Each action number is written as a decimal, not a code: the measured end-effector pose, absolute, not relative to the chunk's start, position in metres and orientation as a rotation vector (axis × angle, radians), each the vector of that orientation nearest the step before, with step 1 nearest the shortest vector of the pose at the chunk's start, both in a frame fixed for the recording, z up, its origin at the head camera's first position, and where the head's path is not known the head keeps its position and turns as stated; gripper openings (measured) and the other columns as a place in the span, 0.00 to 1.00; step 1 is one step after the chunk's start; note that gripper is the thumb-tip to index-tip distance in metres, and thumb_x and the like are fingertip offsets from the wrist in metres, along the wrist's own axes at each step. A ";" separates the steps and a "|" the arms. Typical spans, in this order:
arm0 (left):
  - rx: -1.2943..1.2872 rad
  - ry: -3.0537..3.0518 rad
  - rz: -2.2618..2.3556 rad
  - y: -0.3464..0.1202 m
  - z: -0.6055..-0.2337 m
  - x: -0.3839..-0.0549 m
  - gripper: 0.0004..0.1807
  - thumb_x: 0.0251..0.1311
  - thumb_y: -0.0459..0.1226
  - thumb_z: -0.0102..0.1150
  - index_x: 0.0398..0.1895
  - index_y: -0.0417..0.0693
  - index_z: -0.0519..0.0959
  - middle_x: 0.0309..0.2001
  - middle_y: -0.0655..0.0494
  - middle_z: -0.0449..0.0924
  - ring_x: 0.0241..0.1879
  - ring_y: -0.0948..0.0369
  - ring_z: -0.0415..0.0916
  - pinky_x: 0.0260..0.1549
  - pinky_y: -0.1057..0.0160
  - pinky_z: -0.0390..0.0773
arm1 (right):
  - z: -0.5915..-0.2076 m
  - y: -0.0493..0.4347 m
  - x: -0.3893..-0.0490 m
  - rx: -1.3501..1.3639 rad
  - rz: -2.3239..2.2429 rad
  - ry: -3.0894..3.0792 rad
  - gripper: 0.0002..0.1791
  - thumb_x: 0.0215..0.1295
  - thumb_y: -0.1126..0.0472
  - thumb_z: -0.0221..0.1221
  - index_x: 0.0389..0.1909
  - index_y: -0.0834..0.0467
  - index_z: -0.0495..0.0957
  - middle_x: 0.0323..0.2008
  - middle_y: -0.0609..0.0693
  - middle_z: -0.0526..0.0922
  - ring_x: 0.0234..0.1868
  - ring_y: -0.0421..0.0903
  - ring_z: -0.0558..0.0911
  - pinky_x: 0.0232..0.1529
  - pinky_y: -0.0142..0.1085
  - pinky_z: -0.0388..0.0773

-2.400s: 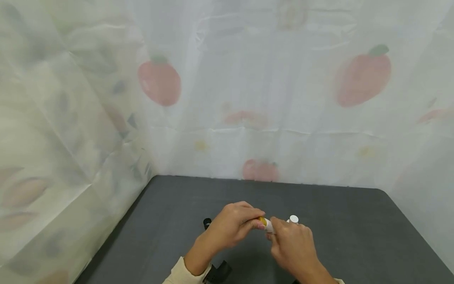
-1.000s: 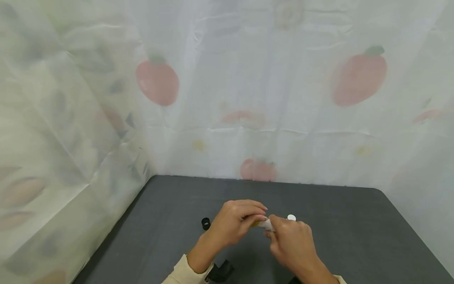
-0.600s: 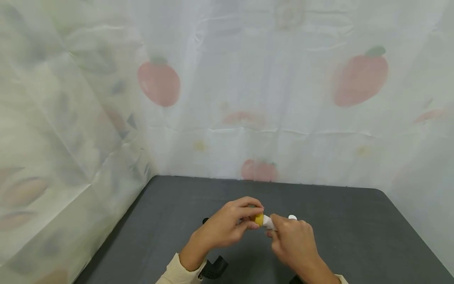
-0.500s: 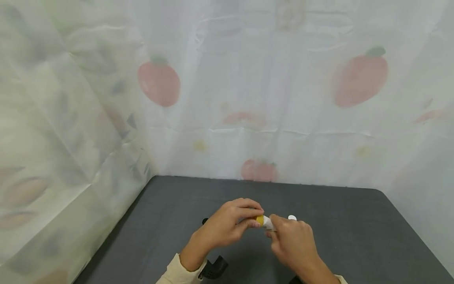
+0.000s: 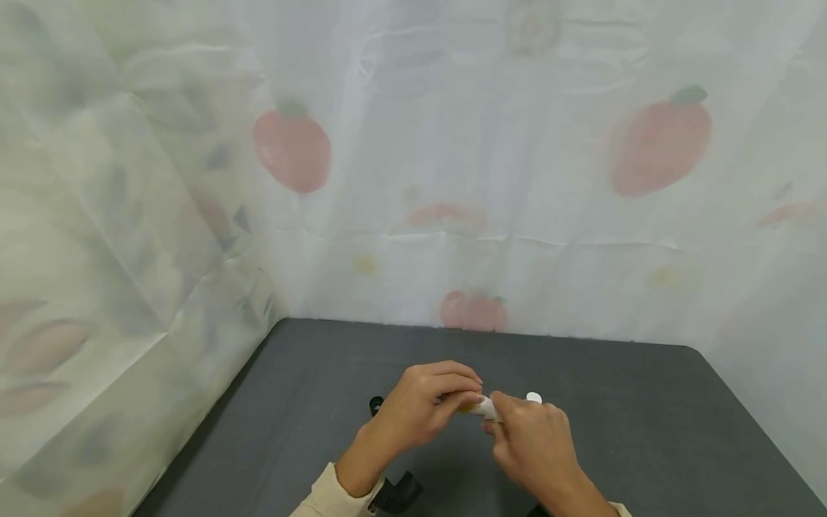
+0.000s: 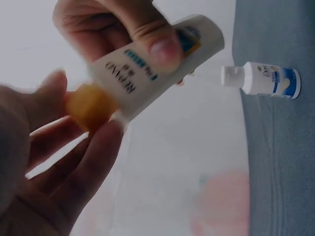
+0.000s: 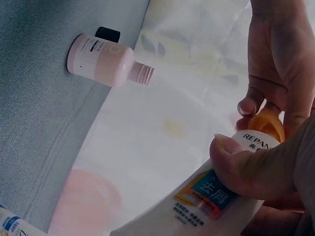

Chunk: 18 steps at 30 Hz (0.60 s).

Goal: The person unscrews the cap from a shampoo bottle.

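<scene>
My right hand (image 5: 536,438) grips the white body of a shampoo bottle (image 7: 197,206), thumb pressed along its label. The bottle is held above the table, tilted, its orange-yellow cap (image 6: 91,107) pointing to my left. Around that cap are the thumb and fingertips of my left hand (image 5: 410,408), pinching it; in the left wrist view the cap is blurred. Cap and bottle neck meet, and I cannot tell how tightly they are joined. From the head view, the fingers cover most of the bottle.
A white-and-blue bottle (image 6: 270,79) with a white cap stands on the dark grey table (image 5: 336,359), beyond my right hand. On the left side stands a pink bottle (image 7: 101,61) with a bare threaded neck, a black cap (image 7: 107,34) beside it. A fruit-printed sheet (image 5: 452,179) hangs behind.
My left wrist and fingers have turned back and forth about the cap; half a second ago more yellow showed, now the fingers cover more. The right hand has stayed nearly still on the bottle.
</scene>
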<state>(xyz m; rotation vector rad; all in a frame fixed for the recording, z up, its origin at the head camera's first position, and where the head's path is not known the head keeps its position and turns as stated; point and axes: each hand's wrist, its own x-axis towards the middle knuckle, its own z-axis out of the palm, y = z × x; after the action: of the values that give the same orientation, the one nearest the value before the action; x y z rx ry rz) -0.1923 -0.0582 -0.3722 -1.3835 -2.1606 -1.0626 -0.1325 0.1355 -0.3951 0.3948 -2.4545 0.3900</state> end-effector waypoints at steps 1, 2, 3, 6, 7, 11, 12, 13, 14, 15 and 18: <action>-1.397 -2.207 -1.086 -0.060 -0.371 -0.192 0.08 0.70 0.35 0.65 0.49 0.46 0.87 0.50 0.55 0.88 0.37 0.67 0.84 0.37 0.79 0.80 | -0.394 0.136 -0.132 0.395 0.396 -2.464 0.22 0.40 0.58 0.82 0.19 0.49 0.73 0.16 0.41 0.81 0.13 0.34 0.70 0.15 0.26 0.59; -1.417 -2.259 -1.110 -0.063 -0.369 -0.191 0.10 0.70 0.35 0.65 0.52 0.45 0.86 0.52 0.54 0.87 0.38 0.67 0.84 0.38 0.79 0.81 | -0.393 0.136 -0.132 0.393 0.399 -2.472 0.22 0.40 0.59 0.82 0.19 0.49 0.73 0.15 0.41 0.80 0.13 0.34 0.69 0.15 0.26 0.59; -1.436 -2.314 -1.132 -0.065 -0.367 -0.191 0.13 0.69 0.34 0.66 0.55 0.44 0.85 0.55 0.53 0.85 0.39 0.67 0.83 0.39 0.78 0.82 | -0.393 0.136 -0.132 0.389 0.402 -2.481 0.22 0.40 0.59 0.82 0.19 0.49 0.73 0.15 0.41 0.80 0.13 0.34 0.69 0.16 0.26 0.59; -1.492 -2.439 -1.156 -0.070 -0.363 -0.191 0.20 0.68 0.32 0.67 0.62 0.42 0.81 0.62 0.52 0.81 0.44 0.65 0.83 0.42 0.76 0.83 | -0.390 0.136 -0.132 0.381 0.410 -2.502 0.23 0.41 0.59 0.82 0.19 0.48 0.72 0.15 0.41 0.80 0.12 0.33 0.67 0.16 0.26 0.59; -1.497 -2.469 -1.168 -0.071 -0.362 -0.191 0.21 0.67 0.31 0.67 0.63 0.41 0.81 0.63 0.52 0.80 0.46 0.64 0.83 0.44 0.76 0.84 | -0.390 0.136 -0.131 0.381 0.410 -2.501 0.23 0.41 0.58 0.82 0.19 0.48 0.72 0.15 0.41 0.79 0.12 0.33 0.66 0.16 0.26 0.59; -1.506 -2.453 -1.115 -0.072 -0.361 -0.192 0.21 0.67 0.33 0.68 0.62 0.41 0.82 0.61 0.51 0.82 0.46 0.63 0.84 0.44 0.75 0.84 | -0.391 0.136 -0.131 0.385 0.406 -2.487 0.24 0.41 0.59 0.82 0.18 0.48 0.71 0.15 0.40 0.78 0.13 0.32 0.64 0.16 0.26 0.58; -1.498 -2.438 -1.093 -0.072 -0.361 -0.192 0.20 0.67 0.35 0.68 0.61 0.42 0.83 0.60 0.51 0.83 0.47 0.63 0.84 0.43 0.74 0.83 | -0.391 0.136 -0.131 0.387 0.405 -2.482 0.24 0.41 0.59 0.82 0.18 0.47 0.70 0.14 0.40 0.78 0.13 0.32 0.64 0.16 0.26 0.57; -1.490 -2.418 -1.072 -0.073 -0.362 -0.192 0.19 0.67 0.37 0.68 0.60 0.43 0.84 0.59 0.52 0.84 0.47 0.63 0.84 0.43 0.74 0.83 | -0.391 0.136 -0.131 0.388 0.406 -2.478 0.24 0.41 0.59 0.82 0.18 0.47 0.70 0.14 0.39 0.77 0.13 0.32 0.64 0.16 0.26 0.57; -1.482 -2.393 -1.048 -0.072 -0.363 -0.193 0.19 0.67 0.38 0.68 0.59 0.44 0.85 0.57 0.52 0.85 0.48 0.62 0.84 0.44 0.73 0.83 | -0.392 0.136 -0.131 0.389 0.405 -2.476 0.24 0.41 0.59 0.82 0.18 0.47 0.70 0.14 0.39 0.77 0.12 0.32 0.63 0.16 0.26 0.57; -1.473 -2.367 -1.031 -0.072 -0.364 -0.193 0.18 0.67 0.40 0.68 0.58 0.45 0.86 0.56 0.53 0.86 0.49 0.62 0.84 0.44 0.73 0.83 | -0.392 0.136 -0.131 0.390 0.405 -2.471 0.24 0.41 0.59 0.82 0.18 0.47 0.70 0.14 0.39 0.77 0.12 0.32 0.64 0.16 0.26 0.57; -1.466 -2.274 -1.031 -0.069 -0.366 -0.195 0.14 0.68 0.40 0.67 0.53 0.46 0.88 0.52 0.54 0.88 0.51 0.60 0.84 0.46 0.73 0.83 | -0.393 0.135 -0.131 0.399 0.400 -2.460 0.24 0.40 0.59 0.82 0.18 0.48 0.71 0.15 0.39 0.79 0.13 0.32 0.68 0.16 0.26 0.59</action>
<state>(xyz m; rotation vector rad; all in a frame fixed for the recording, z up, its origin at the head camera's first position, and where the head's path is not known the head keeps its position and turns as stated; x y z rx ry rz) -0.1947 -0.0692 -0.3662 -1.4656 -2.2743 -1.0307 -0.1305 0.1354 -0.3928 0.3988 -2.4604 0.4002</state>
